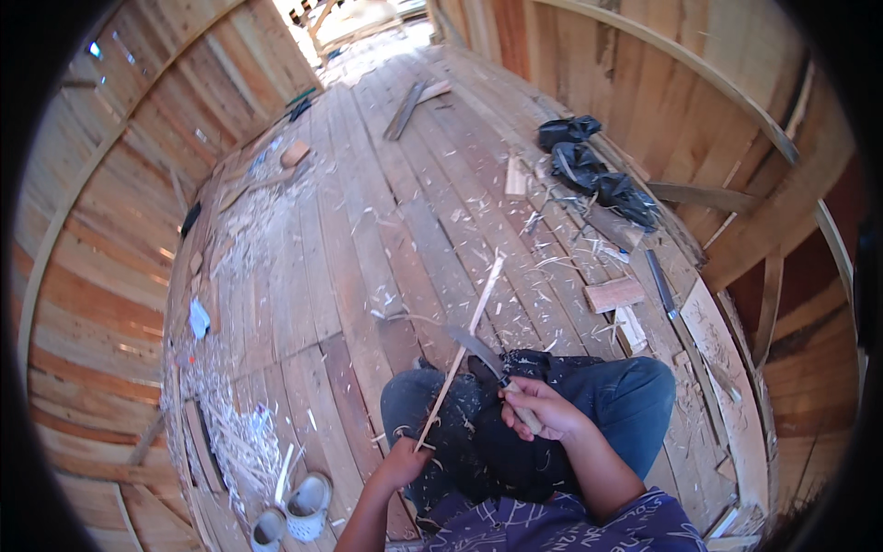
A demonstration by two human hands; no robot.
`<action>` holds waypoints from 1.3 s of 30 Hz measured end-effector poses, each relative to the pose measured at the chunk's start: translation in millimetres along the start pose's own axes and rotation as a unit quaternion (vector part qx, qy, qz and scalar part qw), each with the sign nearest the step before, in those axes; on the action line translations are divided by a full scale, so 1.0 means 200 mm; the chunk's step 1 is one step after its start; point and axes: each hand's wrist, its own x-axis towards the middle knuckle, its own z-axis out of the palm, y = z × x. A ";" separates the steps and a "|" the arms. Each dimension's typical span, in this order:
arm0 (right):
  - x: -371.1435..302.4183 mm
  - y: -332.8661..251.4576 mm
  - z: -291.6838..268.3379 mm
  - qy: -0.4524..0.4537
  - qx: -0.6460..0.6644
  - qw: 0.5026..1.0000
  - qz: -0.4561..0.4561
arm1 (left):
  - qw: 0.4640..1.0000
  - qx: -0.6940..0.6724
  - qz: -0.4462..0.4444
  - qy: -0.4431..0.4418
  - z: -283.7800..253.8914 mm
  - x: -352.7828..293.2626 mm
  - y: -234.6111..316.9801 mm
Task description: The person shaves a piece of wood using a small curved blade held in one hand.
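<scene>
My left hand point(403, 462) is closed round the lower end of a long, thin wooden strip point(464, 340), which slants up and away to the right. In my right hand point(544, 410) is a knife point(478, 350) with a curved blade and a pale handle. Its blade lies against or just over the strip near the middle; I cannot tell whether they touch. A thin curled shaving point(409, 317) shows beside the blade tip. Both hands are above my crossed legs in blue trousers point(635, 391), which are dotted with small shavings.
Shavings point(244, 451) pile up on the plank floor point(368, 239) at the left, by a pair of light clogs point(309, 506). To the right lie black plastic bags point(598, 175), a wood block point(614, 294) and a long dark-bladed tool point(660, 283). Plank walls point(110, 248) stand on both sides.
</scene>
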 end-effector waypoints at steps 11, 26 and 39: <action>-0.14 0.16 -0.10 0.151 -0.158 0.947 -0.235 | 0.996 0.056 0.063 0.022 0.18 -0.09 0.17; -0.77 0.02 -0.22 0.279 -0.126 0.813 -0.495 | 0.994 0.098 0.042 0.023 0.35 -0.36 0.41; -1.08 0.10 -0.15 0.295 -0.292 0.818 -0.398 | 0.964 -0.106 0.134 -0.205 0.68 -0.13 0.76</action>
